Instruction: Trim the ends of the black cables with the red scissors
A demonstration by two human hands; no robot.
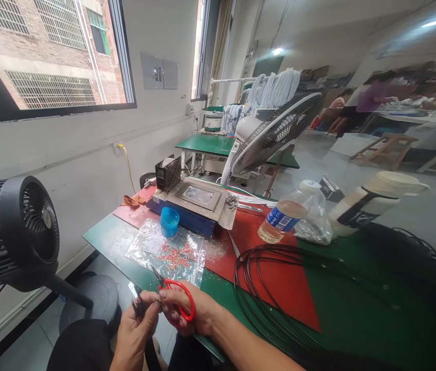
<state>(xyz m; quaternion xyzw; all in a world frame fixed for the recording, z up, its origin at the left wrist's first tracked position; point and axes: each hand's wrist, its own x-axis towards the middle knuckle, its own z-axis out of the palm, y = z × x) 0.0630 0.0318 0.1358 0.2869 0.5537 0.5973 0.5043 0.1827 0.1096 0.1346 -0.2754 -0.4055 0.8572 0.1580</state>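
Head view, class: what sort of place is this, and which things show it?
Probably a cable workshop: white bundles, apparently cable, crowd the background, a black cable coil lies on the table, and the right hand holds red-handled scissors.

R hand (202, 309): red-handled scissors (169, 282), tips to 11 o'clock
L hand (135, 330): blk cable (138, 309)
Bag (140, 250): 12 o'clock of hands, red bits (175, 257) on top
Bottle (275, 222): 2 o'clock
Coil (268, 250): 3 o'clock
Blk fan (32, 226): 10 o'clock
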